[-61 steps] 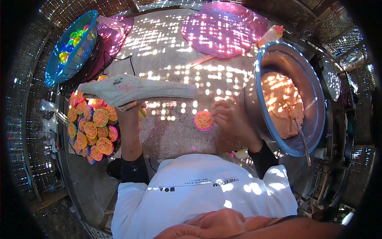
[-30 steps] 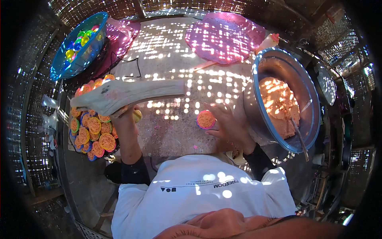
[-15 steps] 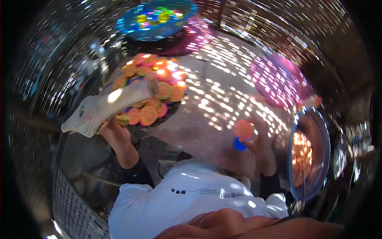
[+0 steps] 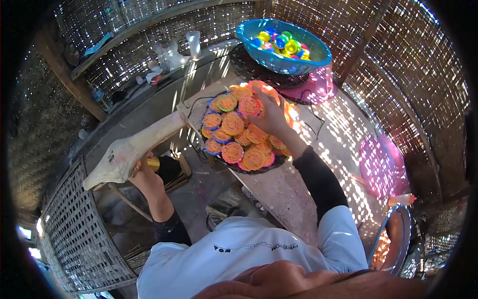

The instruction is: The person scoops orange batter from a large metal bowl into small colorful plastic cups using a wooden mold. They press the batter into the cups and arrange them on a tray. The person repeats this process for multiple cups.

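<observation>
A pile of flat rounds of orange strands (image 4: 232, 123), many on small coloured round moulds, lies on a dark round tray (image 4: 259, 171). My right hand (image 4: 273, 115) reaches over the pile from the right, thumb and fingers closed about one pink-edged orange round (image 4: 250, 106) on its top. To the left, a thick pale wooden lever (image 4: 142, 141) with a bone-like shape slants up toward the table. My left hand (image 4: 149, 178) is closed at its underside, with most fingers hidden behind it. A short yellow cylinder (image 4: 154, 164) shows beside that hand.
A blue basin (image 4: 294, 62) of coloured round moulds stands at the back on a dark tray. A pink perforated disc (image 4: 382, 164) lies to the right, near a metal basin (image 4: 401, 239) of orange strands. Woven walls (image 4: 398, 55) surround the table (image 4: 294, 204).
My right hand has gone from the table's right side, where it was by an orange round and a blue mould, left and forward onto the pile. The view has swung left. My left hand stays by the lever.
</observation>
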Tool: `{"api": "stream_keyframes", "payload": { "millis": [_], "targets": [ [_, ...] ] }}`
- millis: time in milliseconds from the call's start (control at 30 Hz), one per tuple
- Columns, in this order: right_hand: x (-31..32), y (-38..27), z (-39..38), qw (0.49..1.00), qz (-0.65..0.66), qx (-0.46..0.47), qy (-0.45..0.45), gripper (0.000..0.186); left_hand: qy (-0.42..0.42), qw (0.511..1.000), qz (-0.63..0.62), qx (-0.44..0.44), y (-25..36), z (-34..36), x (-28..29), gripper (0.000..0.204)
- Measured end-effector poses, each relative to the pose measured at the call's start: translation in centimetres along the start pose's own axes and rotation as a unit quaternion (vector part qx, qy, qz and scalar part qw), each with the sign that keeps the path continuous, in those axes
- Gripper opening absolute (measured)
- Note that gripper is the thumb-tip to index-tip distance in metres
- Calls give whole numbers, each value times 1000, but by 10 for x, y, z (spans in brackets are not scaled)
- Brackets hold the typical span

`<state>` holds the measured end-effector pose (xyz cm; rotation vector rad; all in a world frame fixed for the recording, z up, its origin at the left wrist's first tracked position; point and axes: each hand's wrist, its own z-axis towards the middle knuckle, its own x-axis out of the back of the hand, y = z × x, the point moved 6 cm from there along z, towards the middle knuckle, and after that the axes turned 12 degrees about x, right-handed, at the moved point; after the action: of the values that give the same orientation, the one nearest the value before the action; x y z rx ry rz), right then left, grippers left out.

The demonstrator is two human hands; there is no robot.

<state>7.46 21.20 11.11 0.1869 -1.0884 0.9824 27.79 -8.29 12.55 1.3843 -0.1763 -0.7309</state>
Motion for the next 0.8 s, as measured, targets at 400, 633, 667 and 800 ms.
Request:
{"api": "stream_keyframes", "payload": {
  "millis": [400, 633, 667, 800],
  "targets": [
    [91, -69, 15, 976, 84, 96, 175, 48, -223, 973, -53, -14, -74, -20, -58, 33],
    [146, -59, -103, 992, 44, 6, 118, 22, -712, 687, 23, -143, 28, -155, -208, 39],
    [166, -43, -117, 975, 94, -59, 193, 25, -761, 632, 15, -147, 36, -183, -222, 40],
    [223, -28, -123, 790, 374, -200, 442, 30, -813, 491, -197, 242, -63, -278, -259, 25]
  ]
}}
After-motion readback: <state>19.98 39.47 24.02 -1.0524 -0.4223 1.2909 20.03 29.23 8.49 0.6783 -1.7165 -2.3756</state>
